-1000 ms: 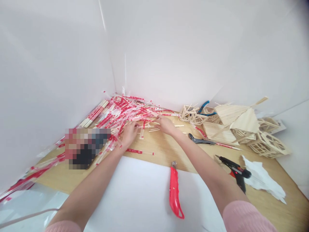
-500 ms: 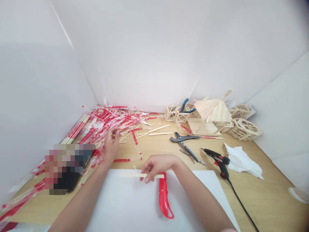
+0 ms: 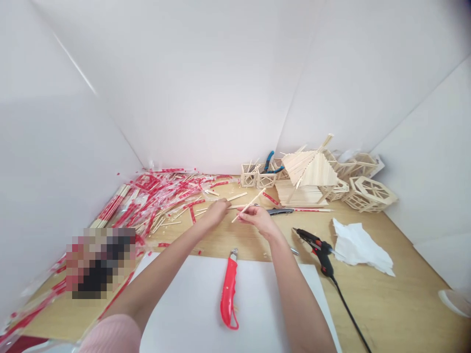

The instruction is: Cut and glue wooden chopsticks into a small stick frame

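Observation:
My right hand is closed on a thin wooden stick that slants up to the right above the wooden table. My left hand reaches forward just to its left, fingers curled near the loose sticks on the table; what it holds, if anything, I cannot make out. A big heap of red-and-clear wrappers and sticks lies to the left of both hands.
A red utility knife lies on a white sheet near me. Pliers, a black glue gun with its cord, and a crumpled tissue lie to the right. Stick-built models stand at the back; white walls enclose the table.
My right hand has lifted the stick from over the white sheet to farther forward above the table. My left hand moved right, toward it. The view shifted slightly.

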The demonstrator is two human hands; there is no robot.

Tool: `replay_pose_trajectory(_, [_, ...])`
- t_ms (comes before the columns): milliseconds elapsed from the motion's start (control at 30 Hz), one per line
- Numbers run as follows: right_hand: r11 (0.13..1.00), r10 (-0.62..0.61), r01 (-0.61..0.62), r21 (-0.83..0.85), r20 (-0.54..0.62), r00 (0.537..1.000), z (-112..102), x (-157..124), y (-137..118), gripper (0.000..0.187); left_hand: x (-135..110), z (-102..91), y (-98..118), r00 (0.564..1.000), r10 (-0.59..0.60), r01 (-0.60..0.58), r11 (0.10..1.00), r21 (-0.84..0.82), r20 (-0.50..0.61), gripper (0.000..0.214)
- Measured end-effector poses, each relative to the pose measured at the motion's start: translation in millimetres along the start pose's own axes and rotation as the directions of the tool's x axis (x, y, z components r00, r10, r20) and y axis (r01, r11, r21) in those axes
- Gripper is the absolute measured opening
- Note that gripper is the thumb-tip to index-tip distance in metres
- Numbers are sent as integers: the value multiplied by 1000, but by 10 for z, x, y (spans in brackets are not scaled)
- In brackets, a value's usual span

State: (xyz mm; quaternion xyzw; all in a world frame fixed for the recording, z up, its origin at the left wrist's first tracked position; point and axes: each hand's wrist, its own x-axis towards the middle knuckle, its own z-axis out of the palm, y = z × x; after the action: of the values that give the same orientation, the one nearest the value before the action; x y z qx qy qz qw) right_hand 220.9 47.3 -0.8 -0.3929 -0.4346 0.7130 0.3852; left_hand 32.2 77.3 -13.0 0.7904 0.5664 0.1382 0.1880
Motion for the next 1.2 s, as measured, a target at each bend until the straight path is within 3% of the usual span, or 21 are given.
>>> replay_pose_trajectory(167, [1000, -13, 13, 11, -17, 1000, -99, 17, -81, 37, 96, 73, 40, 992, -124, 121, 989, -83, -26, 19])
replay_pose_trajectory(267, [996, -81, 79, -32, -54, 995, -95, 43, -157, 35, 25, 26, 167, 987, -156, 139, 942, -305, -34, 28])
replay_pose_trajectory(333, [993, -107, 103, -54, -70, 992, -68, 53, -187, 35, -47, -16, 286, 974, -224, 141, 702, -698, -29, 34])
replay_pose_trajectory(400, [991, -120, 115, -67, -65, 991, -32, 60, -192, 35, -115, -54, 399, 949, -311, 112, 475, -873, -47, 37])
replay_pose_trajectory(500, [987, -141, 136, -88, -53, 989, 11, 74, -161, 34, -176, -93, 509, 950, -310, 75, 318, -945, -29, 37])
replay_pose_trajectory(633, [972, -188, 178, -152, -53, 981, 15, 98, -109, 29, -178, -105, 532, 954, -298, 97, 190, -977, 37, 38])
replay_pose_trajectory(833, [965, -174, 163, -207, -35, 984, 3, 99, -94, 22, -155, -90, 502, 928, -351, 169, 105, -980, 122, 38])
replay_pose_trajectory(1067, [943, -200, 194, -269, 5, 980, -24, 91, -53, 22, -171, -74, 452, 932, -339, 189, 147, -971, 130, 46])
replay_pose_trajectory(1200, [960, -153, 145, -239, -14, 988, -18, 93, -50, 24, -175, -86, 480, 931, -338, 194, 144, -970, 136, 52])
